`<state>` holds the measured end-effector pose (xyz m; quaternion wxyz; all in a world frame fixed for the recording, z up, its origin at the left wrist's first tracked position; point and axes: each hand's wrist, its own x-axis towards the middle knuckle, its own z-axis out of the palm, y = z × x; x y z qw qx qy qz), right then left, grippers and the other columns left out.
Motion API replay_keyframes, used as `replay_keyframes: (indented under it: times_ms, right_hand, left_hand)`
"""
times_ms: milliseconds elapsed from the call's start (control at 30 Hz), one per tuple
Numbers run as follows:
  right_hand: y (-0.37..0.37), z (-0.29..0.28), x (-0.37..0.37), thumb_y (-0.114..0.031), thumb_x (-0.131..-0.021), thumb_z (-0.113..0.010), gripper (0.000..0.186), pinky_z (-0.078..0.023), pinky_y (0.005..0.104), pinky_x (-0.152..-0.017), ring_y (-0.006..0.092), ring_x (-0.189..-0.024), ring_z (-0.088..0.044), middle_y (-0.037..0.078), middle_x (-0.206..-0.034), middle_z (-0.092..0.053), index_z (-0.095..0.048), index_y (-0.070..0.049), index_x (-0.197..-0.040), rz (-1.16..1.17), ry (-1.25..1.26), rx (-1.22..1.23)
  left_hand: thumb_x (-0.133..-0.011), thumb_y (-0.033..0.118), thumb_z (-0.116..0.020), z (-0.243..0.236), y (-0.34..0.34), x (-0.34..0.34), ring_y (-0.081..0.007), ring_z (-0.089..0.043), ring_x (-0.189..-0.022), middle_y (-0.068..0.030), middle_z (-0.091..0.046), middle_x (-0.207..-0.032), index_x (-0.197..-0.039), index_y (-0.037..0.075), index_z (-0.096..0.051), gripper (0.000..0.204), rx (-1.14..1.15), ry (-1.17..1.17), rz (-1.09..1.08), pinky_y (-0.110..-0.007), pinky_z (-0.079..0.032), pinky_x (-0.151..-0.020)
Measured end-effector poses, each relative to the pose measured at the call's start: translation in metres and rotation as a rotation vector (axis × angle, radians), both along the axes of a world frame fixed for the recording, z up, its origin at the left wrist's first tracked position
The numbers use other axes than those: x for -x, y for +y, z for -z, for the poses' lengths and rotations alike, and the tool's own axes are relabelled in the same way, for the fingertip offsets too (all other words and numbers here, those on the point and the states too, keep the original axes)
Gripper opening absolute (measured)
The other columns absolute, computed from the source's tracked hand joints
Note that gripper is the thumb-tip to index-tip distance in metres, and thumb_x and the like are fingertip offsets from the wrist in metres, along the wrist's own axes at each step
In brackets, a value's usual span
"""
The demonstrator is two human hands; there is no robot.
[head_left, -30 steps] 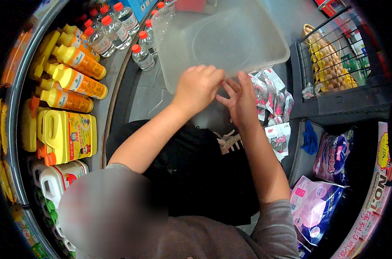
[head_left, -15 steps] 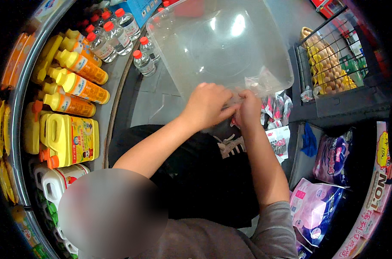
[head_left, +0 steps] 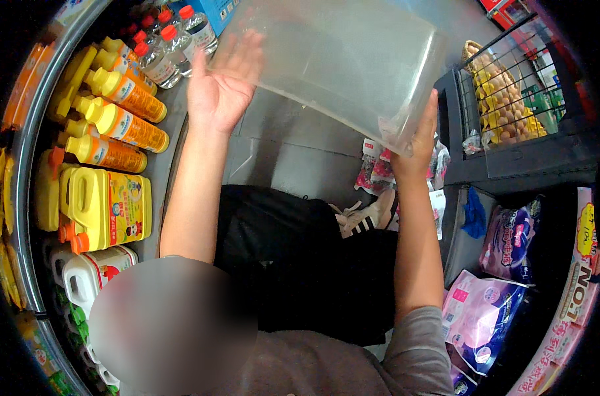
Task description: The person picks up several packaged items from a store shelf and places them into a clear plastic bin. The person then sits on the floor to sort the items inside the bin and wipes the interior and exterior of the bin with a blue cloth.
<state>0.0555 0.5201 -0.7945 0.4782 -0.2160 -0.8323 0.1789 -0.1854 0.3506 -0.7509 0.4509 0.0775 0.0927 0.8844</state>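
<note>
A large clear plastic bin (head_left: 339, 66) is raised and tilted in front of me. My right hand (head_left: 415, 142) grips its near right corner, fingers along the outer wall. My left hand (head_left: 222, 92) is at the bin's left edge, palm up and fingers stretched; whether it bears any weight I cannot tell. Below the bin's right end, several small pink-and-white packets (head_left: 378, 165) lie on the floor, partly hidden by my right hand. My shoe (head_left: 369, 214) is close beside them.
On the left shelf stand orange bottles with yellow caps (head_left: 125, 132), yellow jugs (head_left: 118, 208) and clear red-capped bottles (head_left: 178, 46). A wire rack (head_left: 511, 86) with egg trays (head_left: 501, 99) is at the right. Purple packages (head_left: 488, 317) and a blue cloth (head_left: 473, 214) lie nearer me.
The bin has tilted and shifted up and right. My left hand has left the near rim and moved left, opening palm up. My right hand has moved right to the bin's corner.
</note>
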Motion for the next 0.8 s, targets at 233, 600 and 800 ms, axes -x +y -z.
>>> replay_keyframes:
  times_ms: [233, 600, 800]
  right_hand:
    - [0.006, 0.019, 0.003, -0.012, -0.075, -0.059, 0.071, -0.028, 0.0391, -0.100, 0.0370, -0.121, -0.033, 0.024, -0.132, -0.032, -0.021, 0.000, -0.134, 0.078, -0.066, 0.015]
    - [0.042, 0.010, -0.019, -0.014, -0.083, -0.041, 0.063, -0.017, 0.0361, -0.105, 0.0279, -0.130, -0.018, 0.018, -0.142, -0.012, -0.010, -0.003, -0.137, 0.124, 0.592, 0.832]
    - [0.013, 0.032, 0.005, -0.049, -0.089, -0.033, 0.061, -0.028, 0.0358, -0.098, 0.0220, -0.119, -0.036, 0.008, -0.132, -0.036, -0.029, -0.007, -0.132, -0.220, 0.532, 1.049]
  left_hand:
    - [-0.092, 0.043, -0.031, 0.065, 0.020, 0.011, -0.0188, -0.060, -0.080, -0.0070, -0.063, -0.087, -0.086, 0.010, -0.052, 0.040, 0.229, -0.149, -0.161, -0.032, -0.051, -0.065]
    - [-0.089, 0.054, -0.027, 0.052, 0.020, 0.006, -0.0152, -0.050, -0.073, -0.0003, -0.053, -0.083, -0.096, 0.012, -0.052, 0.050, 0.352, -0.100, -0.230, -0.030, -0.044, -0.063]
    - [-0.089, 0.054, -0.028, 0.072, 0.029, 0.004, -0.0224, -0.047, -0.108, -0.0066, -0.050, -0.118, -0.117, 0.010, -0.048, 0.055, 0.486, -0.034, -0.274, -0.037, -0.038, -0.092]
